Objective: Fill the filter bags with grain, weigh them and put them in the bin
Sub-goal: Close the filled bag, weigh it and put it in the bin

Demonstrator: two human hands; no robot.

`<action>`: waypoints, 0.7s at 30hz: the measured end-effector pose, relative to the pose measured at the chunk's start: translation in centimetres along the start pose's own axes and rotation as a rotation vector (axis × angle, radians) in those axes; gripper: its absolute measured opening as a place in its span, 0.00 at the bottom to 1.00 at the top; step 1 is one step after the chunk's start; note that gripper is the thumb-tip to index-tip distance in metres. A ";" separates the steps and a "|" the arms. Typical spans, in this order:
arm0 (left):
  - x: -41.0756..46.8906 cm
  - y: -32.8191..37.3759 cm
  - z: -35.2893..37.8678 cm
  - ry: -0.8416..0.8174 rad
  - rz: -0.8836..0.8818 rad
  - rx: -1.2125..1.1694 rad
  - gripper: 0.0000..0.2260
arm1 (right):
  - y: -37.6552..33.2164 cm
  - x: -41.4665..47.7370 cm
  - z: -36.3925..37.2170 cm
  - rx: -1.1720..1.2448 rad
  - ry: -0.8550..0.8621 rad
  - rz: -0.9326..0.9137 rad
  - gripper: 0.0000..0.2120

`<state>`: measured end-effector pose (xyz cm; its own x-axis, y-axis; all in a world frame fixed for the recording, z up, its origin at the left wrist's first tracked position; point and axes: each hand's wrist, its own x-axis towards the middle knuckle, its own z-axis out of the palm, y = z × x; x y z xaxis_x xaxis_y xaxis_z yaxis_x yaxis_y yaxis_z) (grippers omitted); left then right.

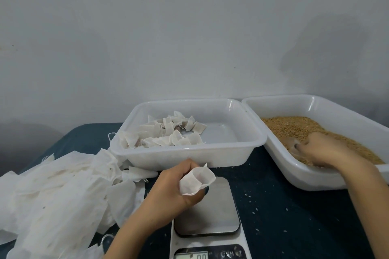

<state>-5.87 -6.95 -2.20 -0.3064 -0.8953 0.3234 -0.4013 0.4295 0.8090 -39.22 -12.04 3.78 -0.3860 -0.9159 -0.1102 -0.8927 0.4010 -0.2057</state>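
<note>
The left hand pinches an empty bag by its mouth, open above the scale at the table's front edge. Thin, limp and near weightless, it would crumple easily, so the rim is the place to hold. The right hand is sunk in the grain by the right edge, its fingers buried and its grip unclear.

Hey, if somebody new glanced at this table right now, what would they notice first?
First, the left hand holding an open filter bag above the digital scale at front centre. On the right, the right hand digs into tan grain in a white tray. A heap of empty filter bags sprawls at the left, beside the middle bin holding filled bags.
</note>
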 end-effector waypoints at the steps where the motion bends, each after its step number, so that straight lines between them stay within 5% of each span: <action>1: 0.0 0.0 0.0 0.006 -0.004 0.005 0.07 | 0.2 0.2 0.1 0.052 -0.002 -0.002 0.21; 11: 0.1 -0.6 0.1 0.004 -0.018 -0.032 0.06 | 1.9 -0.2 0.2 0.410 0.075 0.012 0.20; 21: 0.4 -1.4 -0.6 0.103 -0.106 -0.049 0.05 | 2.3 -3.7 -0.3 0.672 0.165 -0.198 0.09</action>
<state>-4.97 -7.99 -2.90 -0.1734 -0.9439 0.2812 -0.3838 0.3277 0.8633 -39.92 -7.77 4.04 -0.3095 -0.9421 0.1289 -0.6338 0.1033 -0.7666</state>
